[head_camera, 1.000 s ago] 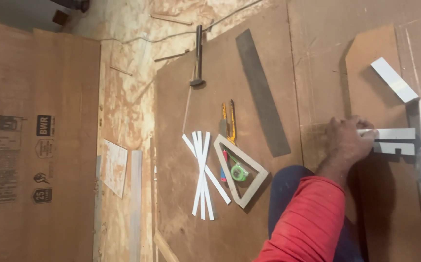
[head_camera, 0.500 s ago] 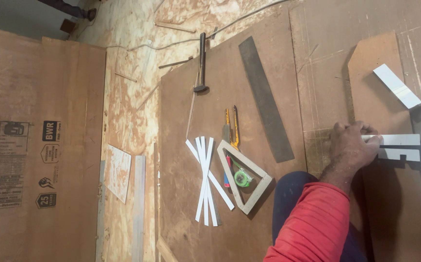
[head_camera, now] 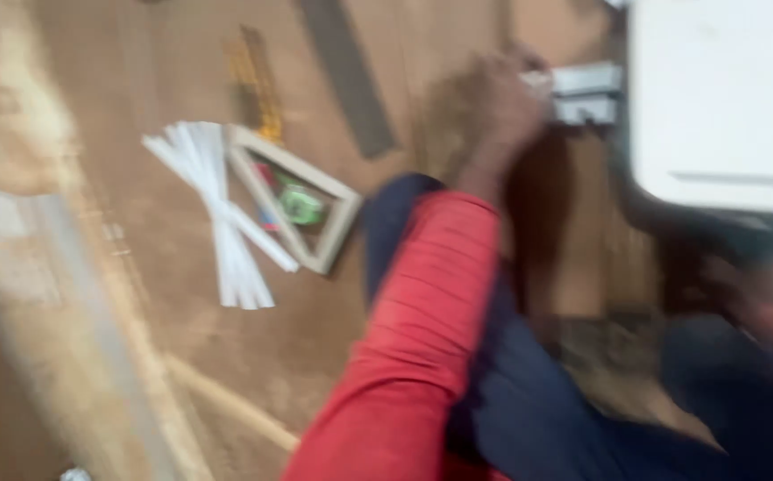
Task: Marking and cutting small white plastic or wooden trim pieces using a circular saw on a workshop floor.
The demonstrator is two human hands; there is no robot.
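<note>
1. In the head view, badly blurred, our left hand (head_camera: pixel 502 111) in its red sleeve (head_camera: pixel 404 356) rested against the white slats (head_camera: pixel 582 92) beside the big white panel (head_camera: pixel 720 98); whether its fingers pinched them we could not tell.
2. Our right hand was out of sight.
3. Loose white strips (head_camera: pixel 217 209) and a triangular wooden frame (head_camera: pixel 302 207) lay apart on the brown board (head_camera: pixel 182 374), near a dark flat bar (head_camera: pixel 346 76), so we judged the work unfinished.

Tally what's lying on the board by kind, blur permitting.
Triangular wooden frame: 1
Dark flat bar: 1
Fan of white strips: 1
Green item inside it: 1
Yellow tool: 1
Small white cluster: 1
Total: 6
</note>
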